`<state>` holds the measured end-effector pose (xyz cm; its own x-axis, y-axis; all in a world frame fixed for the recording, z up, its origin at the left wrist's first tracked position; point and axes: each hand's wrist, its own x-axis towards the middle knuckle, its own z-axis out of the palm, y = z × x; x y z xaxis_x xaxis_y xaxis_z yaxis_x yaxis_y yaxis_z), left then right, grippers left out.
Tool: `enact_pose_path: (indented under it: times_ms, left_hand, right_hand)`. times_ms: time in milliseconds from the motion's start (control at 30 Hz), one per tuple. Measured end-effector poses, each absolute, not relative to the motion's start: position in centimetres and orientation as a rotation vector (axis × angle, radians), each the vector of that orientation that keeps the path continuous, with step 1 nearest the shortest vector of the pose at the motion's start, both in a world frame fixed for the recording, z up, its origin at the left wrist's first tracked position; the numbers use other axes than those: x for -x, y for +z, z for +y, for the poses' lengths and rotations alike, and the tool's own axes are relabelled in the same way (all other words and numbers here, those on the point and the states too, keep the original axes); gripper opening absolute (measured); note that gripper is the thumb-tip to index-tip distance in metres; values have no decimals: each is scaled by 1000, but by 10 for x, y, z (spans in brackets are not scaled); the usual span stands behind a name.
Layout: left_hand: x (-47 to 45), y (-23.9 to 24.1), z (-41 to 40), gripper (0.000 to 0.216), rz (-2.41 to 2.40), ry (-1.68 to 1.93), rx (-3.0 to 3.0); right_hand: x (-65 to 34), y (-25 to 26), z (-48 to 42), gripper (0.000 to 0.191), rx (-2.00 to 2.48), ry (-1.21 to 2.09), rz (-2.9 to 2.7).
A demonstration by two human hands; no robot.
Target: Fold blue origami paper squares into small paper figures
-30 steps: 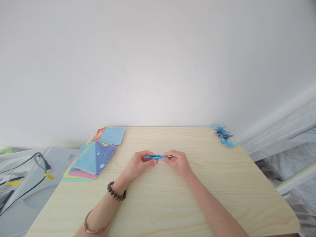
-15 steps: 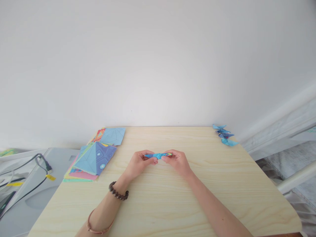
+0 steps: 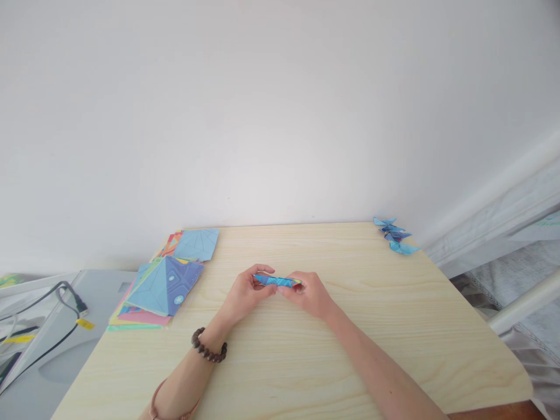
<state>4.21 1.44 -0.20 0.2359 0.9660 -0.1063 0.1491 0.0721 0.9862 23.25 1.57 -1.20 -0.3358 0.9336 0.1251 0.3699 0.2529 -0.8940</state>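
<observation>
Currently holding a folded strip of blue patterned paper (image 3: 275, 282) roughly level between both hands, over the middle of the desk (image 3: 280, 361). Gripping its left end with the left hand (image 3: 242, 296), fingers narrow about the paper, index finger along the far side, thumb along the near side. Pinching the right part with the right hand (image 3: 314, 296), fingers closed on the paper, thumb tip close to the other thumb. Showing touches of yellow and red at the strip's right end, beside the right fingers. Impossible to tell from this angle: touching the wood or lifted just clear of it.

Wearing a dark beaded bracelet (image 3: 207, 348) on the left wrist and, farther up the same arm, a copper-coloured bangle (image 3: 154, 410), partly cut off by the lower edge of the view. Having, well to the left, an overlapping pile of printed origami sheets (image 3: 146, 291), with a creased light-blue sheet (image 3: 196, 244) just beyond, near the white wall (image 3: 280, 116). Seeing, at the back right corner, a close row of small folded blue paper pieces (image 3: 402, 248); beyond the left edge, a black USB cable (image 3: 81, 306) with a yellow tag (image 3: 84, 324).
</observation>
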Motion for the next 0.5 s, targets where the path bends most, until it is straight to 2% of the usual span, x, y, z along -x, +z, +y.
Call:
enact_pose_path:
  times_ms: [500]
  left_hand:
    - [-37,7,14,33,1233,720,-1185]
  right_hand:
    - [-248,2,17,27,1196,1374,-1790]
